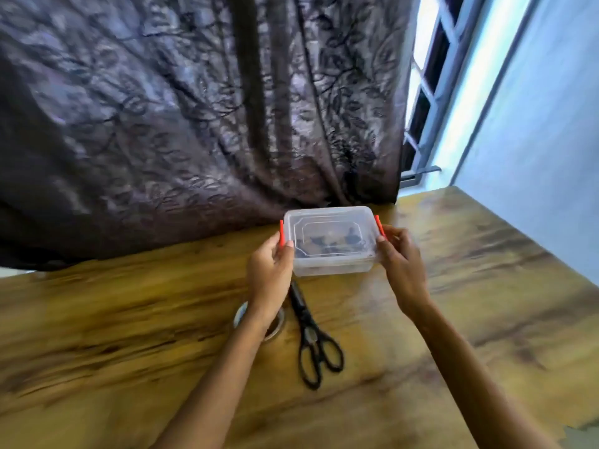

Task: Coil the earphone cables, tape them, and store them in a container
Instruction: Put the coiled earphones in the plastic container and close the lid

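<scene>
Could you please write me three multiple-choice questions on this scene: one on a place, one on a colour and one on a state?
1. Where are the scissors relative to the container? A) inside it B) on the table, nearer the person C) on top of it
2. What colour are its clips? A) blue B) orange-red C) green
3. What state is the lid in? A) off, on the table B) propped half open C) on the container

1B: they lie on the table, on the person's side of the container.
2B: both end clips show orange-red.
3C: the lid covers the container, which the left hand and right hand grip.
</scene>
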Demonstrator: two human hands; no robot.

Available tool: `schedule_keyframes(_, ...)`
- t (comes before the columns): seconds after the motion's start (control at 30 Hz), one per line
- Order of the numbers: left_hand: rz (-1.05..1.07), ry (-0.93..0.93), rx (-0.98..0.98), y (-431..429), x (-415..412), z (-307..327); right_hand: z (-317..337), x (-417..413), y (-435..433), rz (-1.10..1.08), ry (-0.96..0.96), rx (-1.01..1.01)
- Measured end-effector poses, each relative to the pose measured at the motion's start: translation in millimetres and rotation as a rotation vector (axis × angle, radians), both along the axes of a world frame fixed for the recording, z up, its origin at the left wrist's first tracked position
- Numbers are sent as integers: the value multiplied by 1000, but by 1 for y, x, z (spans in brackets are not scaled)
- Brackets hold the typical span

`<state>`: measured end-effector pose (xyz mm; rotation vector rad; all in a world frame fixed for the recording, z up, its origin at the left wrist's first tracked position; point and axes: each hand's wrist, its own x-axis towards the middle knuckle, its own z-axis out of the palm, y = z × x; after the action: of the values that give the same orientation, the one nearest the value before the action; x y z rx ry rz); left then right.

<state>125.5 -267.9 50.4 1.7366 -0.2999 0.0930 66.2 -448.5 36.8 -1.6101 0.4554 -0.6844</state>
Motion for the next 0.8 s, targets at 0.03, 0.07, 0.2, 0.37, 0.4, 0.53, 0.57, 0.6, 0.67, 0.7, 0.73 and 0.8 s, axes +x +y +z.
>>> schedule_keyframes(0.03, -17, -2, 1, -24, 1, -1, 2, -2, -25, -6, 0, -12)
schedule_keyframes(0.07, -33, 7, -3, -46, 2, -1, 2, -4, -46, -16, 7, -18)
schedule_keyframes(0.2, -80, 85, -2, -133, 3, -7, 5, -12, -131, -56, 1, 20)
schedule_keyframes(0.37, -160, 128, 78, -229, 2, -19, 1, -19, -224, -100, 45, 53)
schedule_keyframes(0.4, -181, 126, 86, -246, 3, -23, 0, -19, -241, -113, 60, 67)
schedule_keyframes(0.53, -267, 102, 164, -302, 7, -32, -17, -11, -308, -141, 134, 91)
schedule_keyframes(0.57, -287, 101, 176, -313, 7, -30, -23, -8, -322, -151, 150, 93)
schedule_keyframes(0.6, -300, 104, 188, -322, 7, -31, -29, -6, -333, -162, 157, 97)
schedule_keyframes(0.67, -323, 123, 213, -340, 9, -33, -38, 1, -351, -202, 156, 115)
schedule_keyframes(0.7, -334, 135, 224, -348, 11, -36, -42, 5, -359, -227, 153, 131)
schedule_keyframes(0.73, -344, 143, 230, -354, 12, -38, -46, 9, -365, -248, 147, 155)
schedule_keyframes(0.8, -353, 164, 238, -365, 13, -41, -52, 16, -375, -268, 125, 216)
